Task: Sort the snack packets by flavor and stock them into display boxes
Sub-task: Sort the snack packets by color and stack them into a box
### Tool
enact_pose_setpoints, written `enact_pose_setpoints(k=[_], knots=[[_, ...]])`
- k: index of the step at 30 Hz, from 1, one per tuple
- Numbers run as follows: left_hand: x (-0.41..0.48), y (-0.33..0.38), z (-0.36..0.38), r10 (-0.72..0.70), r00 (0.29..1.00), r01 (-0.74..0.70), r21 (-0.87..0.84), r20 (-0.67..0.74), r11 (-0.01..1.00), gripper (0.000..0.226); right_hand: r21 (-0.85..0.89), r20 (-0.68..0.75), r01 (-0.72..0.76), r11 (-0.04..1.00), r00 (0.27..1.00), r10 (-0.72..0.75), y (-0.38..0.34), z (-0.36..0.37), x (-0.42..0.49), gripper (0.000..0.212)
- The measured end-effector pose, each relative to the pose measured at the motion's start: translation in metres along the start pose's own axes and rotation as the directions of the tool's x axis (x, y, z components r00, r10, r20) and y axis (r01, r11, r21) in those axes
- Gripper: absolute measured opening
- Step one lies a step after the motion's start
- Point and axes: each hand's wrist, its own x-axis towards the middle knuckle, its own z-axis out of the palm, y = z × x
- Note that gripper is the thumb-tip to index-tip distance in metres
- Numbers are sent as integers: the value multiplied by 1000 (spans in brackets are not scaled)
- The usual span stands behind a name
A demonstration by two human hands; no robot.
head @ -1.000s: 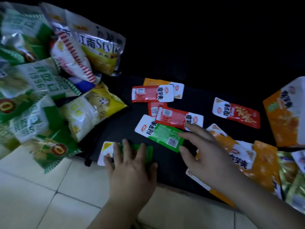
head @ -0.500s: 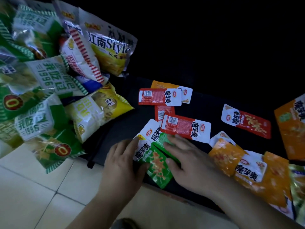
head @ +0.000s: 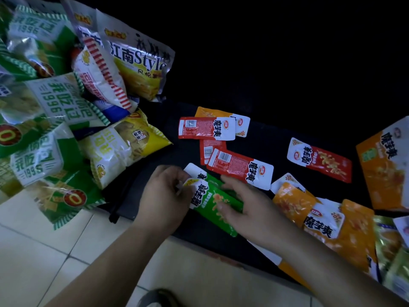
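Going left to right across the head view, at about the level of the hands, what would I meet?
From the left: green-and-white bags → yellow bag → left hand → green packet → right hand → lone red packet → large orange bag.

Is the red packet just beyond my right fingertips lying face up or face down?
Face down. The red packet shows its barcode and a block of small print, which is the back side.

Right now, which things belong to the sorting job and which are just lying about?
Job: left hand pinching and right hand touching the green packets; red packets; orange packets; black mat under them.
Lying about, it seems: big chip bags piled at left; tiled floor.
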Motion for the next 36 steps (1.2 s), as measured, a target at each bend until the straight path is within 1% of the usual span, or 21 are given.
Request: enact_pose_setpoints(k=[1,3,6,8,9,11,13,15,17,19,20,21,22,23,24,25,27,28,30,32,36], knots=[[4,-1,5,32,999,-34,145,17,989,16,32,-11,-6,999,1000,6,5,1,-1,69],[6,5,12,15,997,-38,314,77,949,19,41,-29,-9,999,1000,10,13,1,-5,78],[10,18,11,-92,989,42,387,112,921,51,-39,-62,7,999,998,-9,15,2,-9,83],[18,22,2,-216,961,146,344,176,928,71,-109,-103,31,994,994,-42,13,5,-9,84],[24,20,-1,-237,948,165,312,210,936,68,-155,-121,50,987,990,-69,11,7,-8,84],[29,18,-5,-225,940,155,265,257,952,45,-226,-133,91,970,983,-123,8,9,-6,82],[23,24,-9,-168,940,115,189,295,975,24,-223,-143,109,969,979,-143,2,7,-7,81],[16,34,-12,-57,934,58,8,352,998,17,-223,-191,128,966,966,-172,-7,0,-7,85],[15,51,-14,79,905,13,-213,419,977,14,-242,-255,129,962,948,-191,-15,-14,-3,88],[25,67,-9,182,898,-65,-287,400,956,20,-169,-317,77,983,940,-128,-15,-30,2,82],[33,72,-3,207,906,-106,-277,368,955,26,-108,-339,34,994,938,-69,-12,-38,5,76],[44,74,5,217,919,-139,-247,328,959,32,-37,-355,-12,999,935,-2,-9,-45,7,69],[55,75,14,223,938,-192,-136,267,972,41,41,-365,-51,998,929,62,-4,-50,8,63],[68,76,22,251,946,-265,44,207,963,52,126,-369,-75,989,922,118,2,-52,9,57],[81,76,29,286,937,-333,265,200,905,63,210,-375,-87,974,913,162,8,-54,9,53],[93,77,35,301,922,-381,429,245,819,73,271,-376,-98,958,905,198,13,-55,9,51],[111,78,44,239,886,-449,600,398,662,86,323,-383,-110,940,893,236,18,-55,5,54],[116,76,48,186,871,-464,637,455,616,90,328,-398,-106,939,886,239,21,-55,3,57],[117,70,51,123,865,-450,644,486,618,89,342,-402,-129,931,875,269,21,-55,-3,61],[109,65,50,157,877,-445,645,454,621,85,372,-374,-122,920,887,269,19,-55,-11,61],[84,52,41,204,882,-454,654,424,606,78,382,-416,-69,921,878,238,28,-49,-18,60]])
